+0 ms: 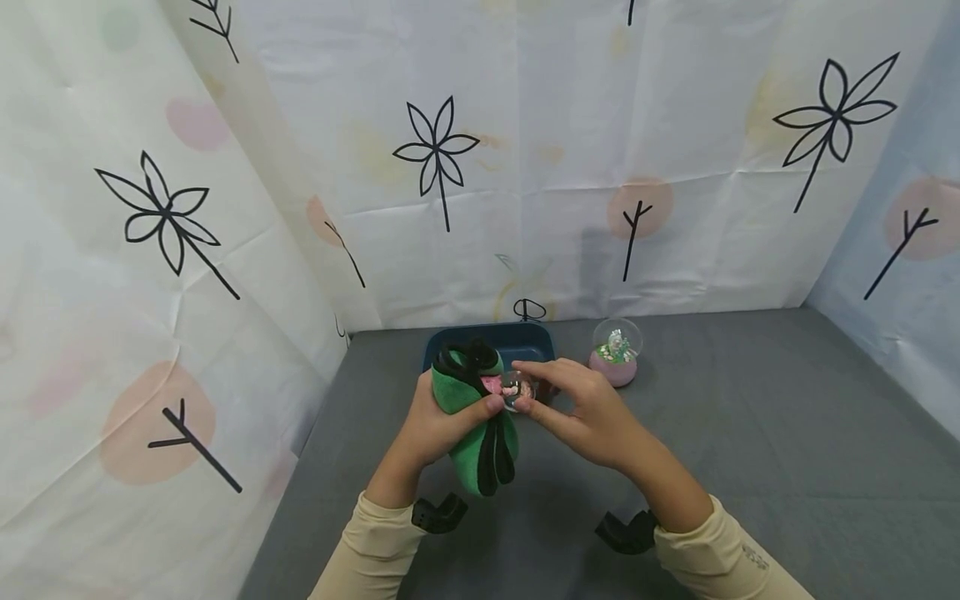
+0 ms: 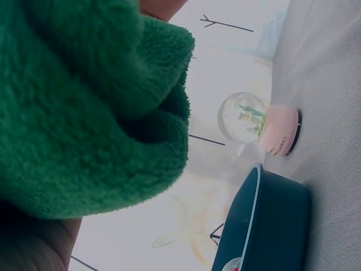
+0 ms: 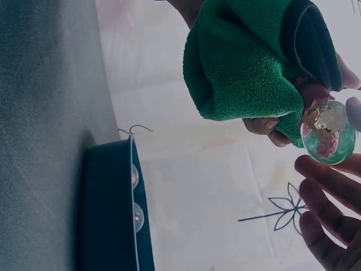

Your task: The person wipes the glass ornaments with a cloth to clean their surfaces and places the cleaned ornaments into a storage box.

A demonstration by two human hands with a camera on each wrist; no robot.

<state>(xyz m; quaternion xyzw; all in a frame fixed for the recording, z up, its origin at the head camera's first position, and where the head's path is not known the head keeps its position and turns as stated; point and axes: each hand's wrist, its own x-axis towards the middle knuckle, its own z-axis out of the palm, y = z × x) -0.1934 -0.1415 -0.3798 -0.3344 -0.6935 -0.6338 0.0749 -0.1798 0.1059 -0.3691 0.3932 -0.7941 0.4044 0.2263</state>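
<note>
A green cloth [image 1: 468, 462] with black edging is bunched in my left hand [image 1: 435, 425], its folds wrapped round the pink base of a small snow globe [image 1: 516, 390]. The left thumb lies over the cloth beside that base. My right hand [image 1: 592, 408] pinches the clear dome between thumb and index finger, while its other fingers spread loosely in the right wrist view. Pink and white decoration shows inside the dome [image 3: 327, 132]. In the left wrist view the cloth [image 2: 101, 113] covers most of the left hand and hides the globe.
Behind the hands stands a dark blue tray [image 1: 442, 333], with small clear globes [image 3: 138, 217] inside it. A larger snow globe on a pink base [image 1: 613, 371] stands to its right on the grey tabletop [image 1: 750, 433]. Patterned curtains [image 1: 525, 167] enclose the back and sides.
</note>
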